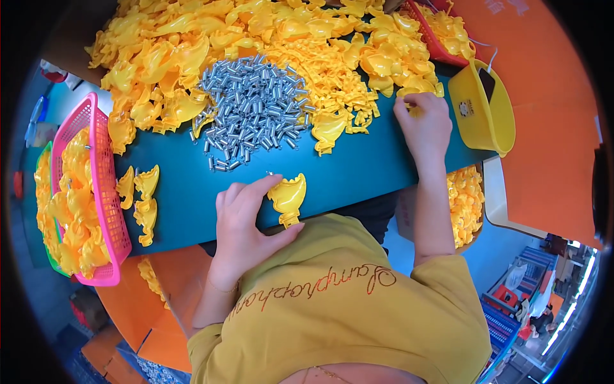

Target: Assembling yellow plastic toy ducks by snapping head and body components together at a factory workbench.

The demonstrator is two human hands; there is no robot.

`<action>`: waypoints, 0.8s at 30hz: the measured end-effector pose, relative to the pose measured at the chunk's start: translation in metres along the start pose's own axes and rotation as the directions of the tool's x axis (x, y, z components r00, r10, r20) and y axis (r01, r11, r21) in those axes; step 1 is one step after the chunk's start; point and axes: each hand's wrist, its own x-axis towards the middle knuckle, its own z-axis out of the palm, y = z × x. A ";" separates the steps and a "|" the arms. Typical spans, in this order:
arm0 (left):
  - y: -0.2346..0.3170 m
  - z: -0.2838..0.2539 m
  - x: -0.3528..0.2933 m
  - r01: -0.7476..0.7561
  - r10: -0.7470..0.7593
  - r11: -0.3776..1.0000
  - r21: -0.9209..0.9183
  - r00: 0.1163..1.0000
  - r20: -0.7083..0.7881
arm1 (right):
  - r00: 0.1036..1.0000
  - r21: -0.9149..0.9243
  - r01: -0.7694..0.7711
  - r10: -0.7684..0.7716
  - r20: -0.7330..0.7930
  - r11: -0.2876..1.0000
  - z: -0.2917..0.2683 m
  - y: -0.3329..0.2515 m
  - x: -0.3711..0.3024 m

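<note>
My left hand (246, 214) is closed on a yellow plastic shell piece (289, 197) with a scalloped top edge, held by thumb and fingers at the table's near edge. A small silver bit shows at its fingertips. My right hand (427, 128) reaches to the right end of the heap of yellow plastic pieces (173, 48). Its fingers are curled, with yellow plastic showing between thumb and forefinger. Between my hands and the heap lies a pile of small silver metal cylinders (252, 105). Beside it are smaller yellow plastic parts (345, 89).
A pink basket (105, 192) of yellow pieces stands at the left, near several loose yellow pieces (146, 211) on the teal table (185, 205). A yellow bin (470, 109) hangs at the right edge, by a red tray (432, 38). Below sits a box of yellow pieces (465, 201).
</note>
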 end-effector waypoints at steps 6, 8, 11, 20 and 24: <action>0.001 -0.001 -0.001 0.058 -0.057 0.998 -0.029 0.998 0.011 | 0.954 0.835 -0.299 0.177 0.243 0.462 -0.027 -0.011 -0.046; 0.000 0.001 -0.001 0.042 -0.043 0.999 -0.025 0.999 -0.015 | 0.916 0.861 -0.395 0.067 0.395 0.321 -0.036 -0.022 -0.065; 0.001 0.001 0.001 0.039 -0.039 0.999 -0.010 0.999 -0.023 | 0.856 0.803 -0.497 0.035 0.516 0.327 -0.041 -0.022 -0.086; 0.001 0.008 -0.004 0.059 -0.060 0.998 -0.020 0.996 -0.068 | 0.679 0.703 -0.706 -0.199 0.706 0.084 -0.052 -0.065 -0.103; 0.000 0.009 -0.004 0.070 -0.073 0.997 -0.038 0.994 -0.082 | 0.580 0.602 -0.798 -0.262 0.771 0.005 -0.045 -0.107 -0.110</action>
